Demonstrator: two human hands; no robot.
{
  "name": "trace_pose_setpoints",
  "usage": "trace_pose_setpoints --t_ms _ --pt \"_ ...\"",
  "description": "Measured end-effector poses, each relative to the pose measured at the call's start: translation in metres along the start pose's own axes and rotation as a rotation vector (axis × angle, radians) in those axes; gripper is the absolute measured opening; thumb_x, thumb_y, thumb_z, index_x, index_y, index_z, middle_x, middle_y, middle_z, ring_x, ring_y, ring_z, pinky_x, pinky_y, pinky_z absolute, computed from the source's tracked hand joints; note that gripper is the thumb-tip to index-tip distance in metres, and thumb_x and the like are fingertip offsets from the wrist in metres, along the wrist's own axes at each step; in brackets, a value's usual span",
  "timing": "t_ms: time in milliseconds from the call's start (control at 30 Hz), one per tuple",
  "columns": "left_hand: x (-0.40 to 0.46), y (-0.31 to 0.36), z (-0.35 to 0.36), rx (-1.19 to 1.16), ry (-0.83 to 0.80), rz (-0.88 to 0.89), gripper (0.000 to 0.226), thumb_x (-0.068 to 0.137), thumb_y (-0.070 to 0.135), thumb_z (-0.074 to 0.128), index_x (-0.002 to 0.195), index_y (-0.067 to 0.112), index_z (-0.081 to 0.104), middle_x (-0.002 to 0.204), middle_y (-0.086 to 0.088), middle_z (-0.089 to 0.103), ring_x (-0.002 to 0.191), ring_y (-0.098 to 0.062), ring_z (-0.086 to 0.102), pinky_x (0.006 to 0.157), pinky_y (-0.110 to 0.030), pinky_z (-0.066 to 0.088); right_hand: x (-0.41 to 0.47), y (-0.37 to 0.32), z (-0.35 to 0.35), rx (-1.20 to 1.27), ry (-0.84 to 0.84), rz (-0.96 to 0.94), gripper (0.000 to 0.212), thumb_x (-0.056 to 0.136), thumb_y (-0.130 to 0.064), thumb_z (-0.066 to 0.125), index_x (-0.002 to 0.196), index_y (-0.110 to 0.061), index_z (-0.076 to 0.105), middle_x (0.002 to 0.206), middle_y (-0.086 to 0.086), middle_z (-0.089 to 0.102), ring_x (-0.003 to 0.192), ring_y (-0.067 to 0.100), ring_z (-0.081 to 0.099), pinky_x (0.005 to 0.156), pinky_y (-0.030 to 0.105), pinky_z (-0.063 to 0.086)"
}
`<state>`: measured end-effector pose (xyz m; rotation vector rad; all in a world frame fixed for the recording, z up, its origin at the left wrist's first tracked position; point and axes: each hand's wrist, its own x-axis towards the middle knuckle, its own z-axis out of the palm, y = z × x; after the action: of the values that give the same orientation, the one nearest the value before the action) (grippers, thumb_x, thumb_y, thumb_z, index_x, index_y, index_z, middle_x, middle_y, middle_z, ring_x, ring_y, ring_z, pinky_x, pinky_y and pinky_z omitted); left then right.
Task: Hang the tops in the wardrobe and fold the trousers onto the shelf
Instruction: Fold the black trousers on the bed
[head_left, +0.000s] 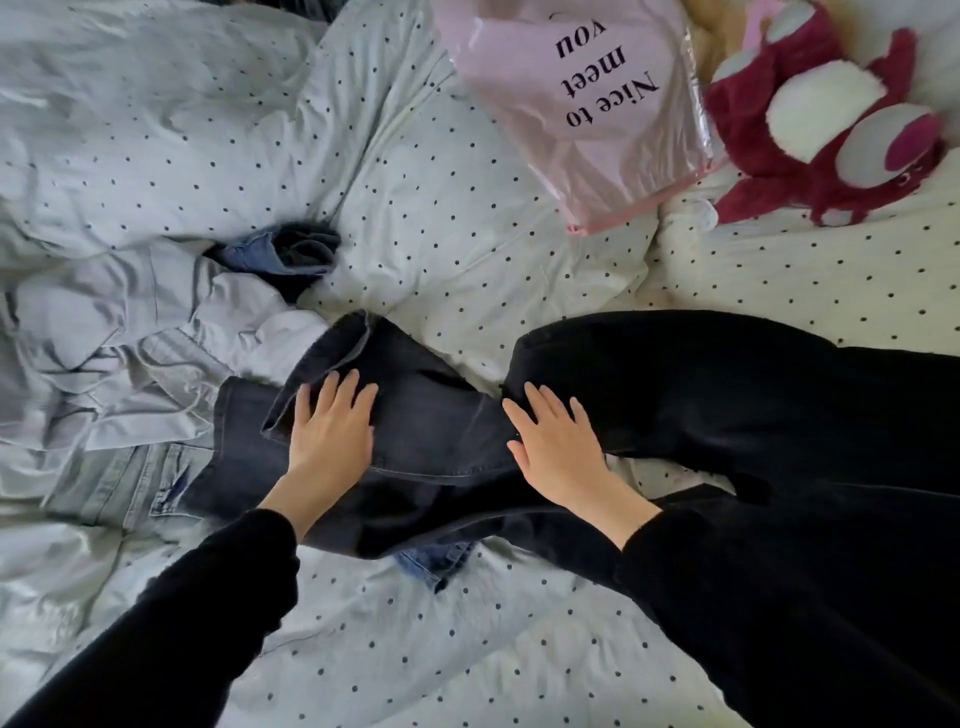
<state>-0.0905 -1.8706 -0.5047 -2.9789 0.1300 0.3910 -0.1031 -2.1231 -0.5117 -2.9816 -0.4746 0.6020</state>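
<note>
1. Pale jeans (111, 486), bed's left: leave aside.
2. Left hand (330, 436), fingers spread flat, presses the dark jeans (441, 415) mid-bed; anchor here.
3. Right hand (558, 447), fingers likewise spread: sweep outward, flattening creases before folding.

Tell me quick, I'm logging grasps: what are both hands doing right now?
Left hand: open, fingers flat on the dark grey jeans, holding nothing.
Right hand: open, fingers flat, pressing the black trousers, holding nothing.
</note>
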Motion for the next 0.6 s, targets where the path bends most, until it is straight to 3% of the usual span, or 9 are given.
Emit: trace_pose_setpoints --t_ms 67,167,267,333,400,467,533,600 --pt "0.006 -0.022 0.003 0.014 -0.047 -0.048 0.061 0.097 0.029 0.044 0.149 0.017 0.014 0.158 -0.007 0.007 0.146 -0.025 0.002 0.115 -0.047 0.007 0.006 -0.016 0.007 -0.030 0.033 0.013 0.056 0.099 -0.034 0.041 0.149 -0.016 0.023 0.157 0.014 0.015 0.145 0.030 0.013 0.114 0.052 0.013" --pt "0.020 -0.061 0.016 -0.103 -0.102 -0.091 0.070 0.097 0.031 0.047 0.150 0.014 0.005 0.158 -0.010 -0.002 0.145 -0.028 -0.002 0.115 -0.051 0.010 0.018 -0.052 0.021 -0.085 0.100 0.054 0.056 0.076 -0.037 0.073 0.125 -0.014 0.061 0.134 0.018 0.054 0.127 0.034 0.049 0.099 0.063 0.033" --pt "0.036 -0.093 0.031 -0.490 -0.148 -0.211 0.082 0.093 0.035 0.054 0.150 0.011 -0.001 0.157 -0.015 0.000 0.144 -0.033 0.003 0.114 -0.053 0.016 0.034 -0.085 0.036 -0.118 0.137 0.102 0.056 0.068 -0.040 0.078 0.116 -0.013 0.068 0.124 0.017 0.061 0.118 0.033 0.057 0.094 0.068 0.034" --pt "0.048 -0.107 0.038 -0.692 -0.154 -0.221 0.088 0.090 0.040 0.059 0.150 0.011 0.001 0.154 -0.016 0.015 0.141 -0.035 0.018 0.111 -0.050 0.024 0.047 -0.105 0.045 -0.110 0.118 0.123 0.057 0.068 -0.042 0.079 0.116 -0.014 0.068 0.124 0.016 0.062 0.117 0.033 0.057 0.093 0.068 0.036" --pt "0.063 -0.119 0.044 -0.904 -0.168 -0.212 0.083 0.087 0.041 0.062 0.149 0.013 0.014 0.145 -0.012 0.035 0.132 -0.031 0.036 0.104 -0.042 0.036 0.059 -0.125 0.056 -0.084 0.067 0.166 0.058 0.068 -0.043 0.078 0.118 -0.015 0.067 0.125 0.016 0.061 0.116 0.033 0.058 0.089 0.067 0.039" --pt "0.075 -0.116 0.038 -1.068 -0.182 -0.266 0.067 0.085 0.041 0.065 0.139 0.014 0.035 0.123 -0.007 0.052 0.115 -0.027 0.051 0.089 -0.034 0.043 0.060 -0.139 0.058 -0.037 0.000 0.188 0.061 0.077 -0.044 0.071 0.129 -0.016 0.057 0.137 0.016 0.052 0.125 0.034 0.050 0.094 0.068 0.034" --pt "0.086 -0.115 0.034 -1.086 -0.177 -0.225 0.040 0.086 0.039 0.065 0.114 0.014 0.054 0.092 -0.001 0.059 0.094 -0.025 0.059 0.075 -0.032 0.046 0.060 -0.150 0.063 -0.022 -0.040 0.195 0.062 0.093 -0.043 0.050 0.147 -0.020 0.031 0.155 0.013 0.023 0.142 0.032 0.024 0.106 0.067 0.016" --pt "0.088 -0.112 0.028 -1.042 -0.105 -0.149 0.019 0.092 0.032 0.058 0.088 0.013 0.056 0.071 0.002 0.053 0.078 -0.024 0.055 0.059 -0.027 0.040 0.058 -0.155 0.058 -0.009 -0.065 0.205 0.061 0.099 -0.044 0.033 0.151 -0.024 0.009 0.159 0.009 0.002 0.146 0.028 0.004 0.110 0.063 0.005"
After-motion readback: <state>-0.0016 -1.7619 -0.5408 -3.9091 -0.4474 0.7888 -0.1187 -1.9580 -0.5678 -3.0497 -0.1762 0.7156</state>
